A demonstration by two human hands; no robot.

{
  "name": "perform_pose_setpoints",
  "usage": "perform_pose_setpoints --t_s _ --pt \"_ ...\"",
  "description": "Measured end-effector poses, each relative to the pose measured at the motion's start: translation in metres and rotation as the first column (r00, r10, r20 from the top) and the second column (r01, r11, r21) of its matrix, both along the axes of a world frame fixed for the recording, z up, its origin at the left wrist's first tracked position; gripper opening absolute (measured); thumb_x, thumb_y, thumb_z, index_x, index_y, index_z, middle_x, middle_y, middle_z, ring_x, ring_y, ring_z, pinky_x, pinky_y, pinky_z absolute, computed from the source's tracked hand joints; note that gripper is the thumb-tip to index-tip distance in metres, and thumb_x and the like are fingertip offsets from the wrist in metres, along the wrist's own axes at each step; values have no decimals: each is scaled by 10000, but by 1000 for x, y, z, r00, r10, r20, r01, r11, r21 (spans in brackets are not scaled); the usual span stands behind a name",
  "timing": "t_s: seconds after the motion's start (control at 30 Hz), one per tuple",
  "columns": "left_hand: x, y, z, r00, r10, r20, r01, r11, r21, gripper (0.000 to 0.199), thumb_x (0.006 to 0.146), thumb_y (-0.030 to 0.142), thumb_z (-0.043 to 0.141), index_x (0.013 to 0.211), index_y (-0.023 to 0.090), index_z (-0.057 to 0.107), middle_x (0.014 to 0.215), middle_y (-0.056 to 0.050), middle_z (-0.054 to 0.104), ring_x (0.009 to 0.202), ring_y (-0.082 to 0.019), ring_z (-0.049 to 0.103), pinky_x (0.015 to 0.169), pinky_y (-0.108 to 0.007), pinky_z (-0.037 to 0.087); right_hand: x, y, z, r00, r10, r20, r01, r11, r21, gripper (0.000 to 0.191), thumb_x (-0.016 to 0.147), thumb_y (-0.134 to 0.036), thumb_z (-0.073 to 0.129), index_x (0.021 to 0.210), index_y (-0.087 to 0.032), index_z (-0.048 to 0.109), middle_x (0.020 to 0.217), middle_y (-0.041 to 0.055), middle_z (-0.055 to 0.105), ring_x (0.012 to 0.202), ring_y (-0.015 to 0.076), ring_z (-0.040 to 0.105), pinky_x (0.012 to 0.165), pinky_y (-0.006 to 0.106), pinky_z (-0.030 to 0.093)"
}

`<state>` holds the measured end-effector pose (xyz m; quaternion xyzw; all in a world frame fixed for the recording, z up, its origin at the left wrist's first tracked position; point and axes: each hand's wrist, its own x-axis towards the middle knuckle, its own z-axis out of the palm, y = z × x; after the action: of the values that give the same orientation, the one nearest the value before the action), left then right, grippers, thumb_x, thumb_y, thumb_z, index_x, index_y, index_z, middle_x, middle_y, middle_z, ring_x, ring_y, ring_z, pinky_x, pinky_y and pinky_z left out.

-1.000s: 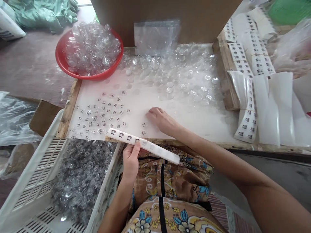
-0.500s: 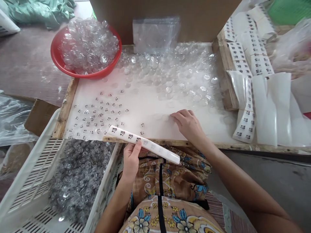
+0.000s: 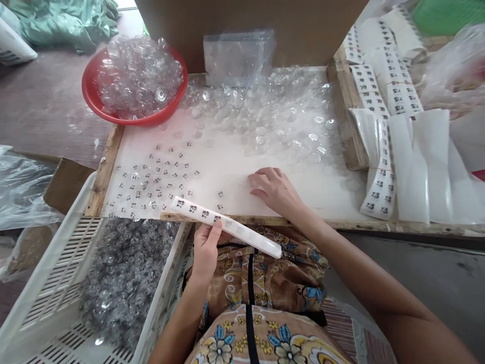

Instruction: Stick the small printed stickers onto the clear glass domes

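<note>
My left hand is closed on a folded white sticker strip printed with small black panda faces. The strip slants over the front edge of the white work board. Over the middle of this board is my right hand, its fingers bent and its thumb apart from them. I see nothing between them, though the surface under the fingertips is hidden. Clear round plastic pieces lie scattered beyond that hand. On the board's left side are several clear pieces with panda prints.
A red bowl heaped with clear pieces stands at the back left. Below it, a white slotted crate holds many printed pieces. Bundled sticker strips lie on the right by a wooden rail. A cardboard box stands behind.
My right hand has moved a little left across the board, its thumb now farther from the fingers. My left hand keeps the strip in nearly the same place.
</note>
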<state>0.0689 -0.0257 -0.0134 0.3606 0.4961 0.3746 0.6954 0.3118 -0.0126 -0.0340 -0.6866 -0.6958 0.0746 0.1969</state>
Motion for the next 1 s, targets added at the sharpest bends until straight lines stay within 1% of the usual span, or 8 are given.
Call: perform_pose_setpoints --t_s 0.13,0.27,0.37,0.47,0.6,0.67,0.87,1.0 --pt "-1 0 1 1000 8 -16 -8 1000 -4 348 781 487 739 864 150 747 779 -52 729 676 -187 684 610 -265 572 -3 7 -3 997 58 56 -54 996 -77 263 940 -115 402 1003 -174 651 1005 150 624 938 284 530 816 403 431" --pt "-2 0 -2 1000 17 -21 -17 1000 -5 362 775 496 739 873 148 748 791 -58 733 690 -198 692 625 -281 578 -5 6 4 989 11 -146 -24 996 -85 248 939 -140 409 1104 -167 592 962 125 653 906 262 580 788 370 448" --pt "-3 2 -3 1000 10 -15 -10 1000 -12 356 782 490 737 869 146 749 772 -54 730 680 -194 688 629 -281 578 -8 6 12 963 -30 -269 -16 986 -168 295 918 -167 453 1203 -166 531 881 82 664 829 240 607 718 336 452" --pt "-7 4 -2 999 34 -19 -34 999 3 340 779 477 745 866 148 752 778 -54 733 700 -193 690 644 -276 576 -3 8 17 973 -88 -214 40 975 -221 269 904 -199 503 1164 -166 563 888 94 659 790 243 608 684 340 444" --pt "-17 4 -1 997 71 -43 -71 997 -3 345 767 486 751 864 154 753 790 -59 739 706 -200 693 639 -283 578 11 1 17 976 -202 -75 192 973 -124 242 918 -274 533 1128 -176 606 968 151 631 909 309 589 700 386 454" --pt "-19 2 -1 995 85 -47 -86 996 -10 347 761 490 753 852 155 750 779 -57 736 694 -199 691 635 -289 582 13 -4 14 975 -220 -38 216 972 -93 225 907 -269 543 1094 -174 626 1012 171 603 942 329 570 728 416 468" --pt "-13 -3 0 1000 21 2 -21 1000 -22 339 795 481 728 863 149 740 767 -56 729 679 -204 697 628 -302 593 -8 -20 11 990 -25 -142 6 991 -130 175 889 -209 544 1033 -195 642 1018 126 572 891 269 590 774 400 507" --pt "-12 -4 0 1000 5 15 -5 1000 -2 302 832 449 705 880 152 736 795 -53 738 689 -196 702 628 -284 589 -11 -22 14 989 7 -148 -31 987 -155 151 873 -185 570 1007 -189 639 1008 122 574 898 267 595 777 396 515"
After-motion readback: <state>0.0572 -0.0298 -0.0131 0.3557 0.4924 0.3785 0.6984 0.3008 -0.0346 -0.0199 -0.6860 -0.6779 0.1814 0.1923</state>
